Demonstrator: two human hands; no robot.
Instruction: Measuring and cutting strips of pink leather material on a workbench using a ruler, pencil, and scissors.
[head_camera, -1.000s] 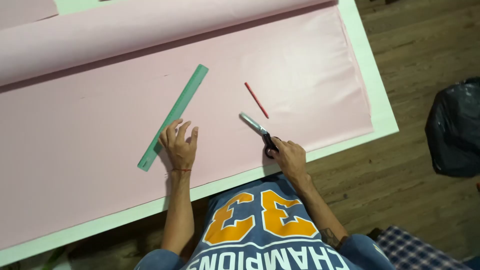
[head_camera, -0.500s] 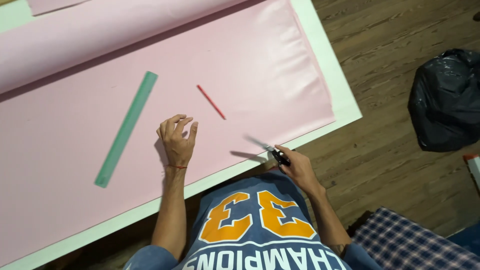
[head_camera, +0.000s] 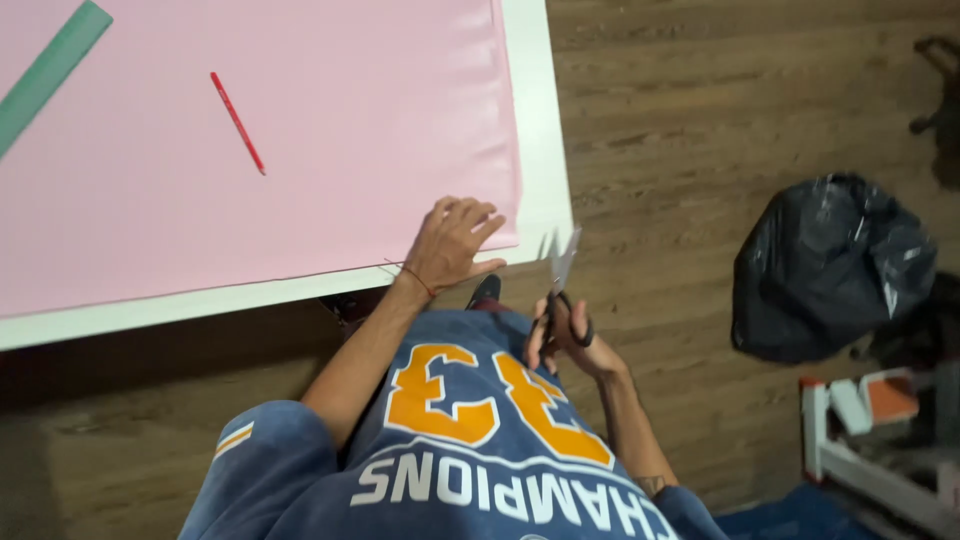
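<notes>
A large pink sheet (head_camera: 330, 130) lies flat over a white table (head_camera: 540, 120). My left hand (head_camera: 452, 245) rests palm down on the sheet's near right corner, fingers spread. My right hand (head_camera: 562, 335) grips black-handled scissors (head_camera: 562, 285), blades open and pointing up, just off the table's corner and close to the sheet's edge. A red pencil (head_camera: 238, 122) lies on the sheet to the upper left. A green ruler (head_camera: 48, 72) lies at the far left edge of view.
A wooden floor (head_camera: 720, 120) stretches to the right of the table. A black plastic bag (head_camera: 825, 265) sits on it at the right. A white and orange frame (head_camera: 860, 420) stands at the lower right.
The view has shifted right toward the table's corner. My left hand slid right along the sheet to its near corner. My right hand carried the scissors off the table and opened the blades.
</notes>
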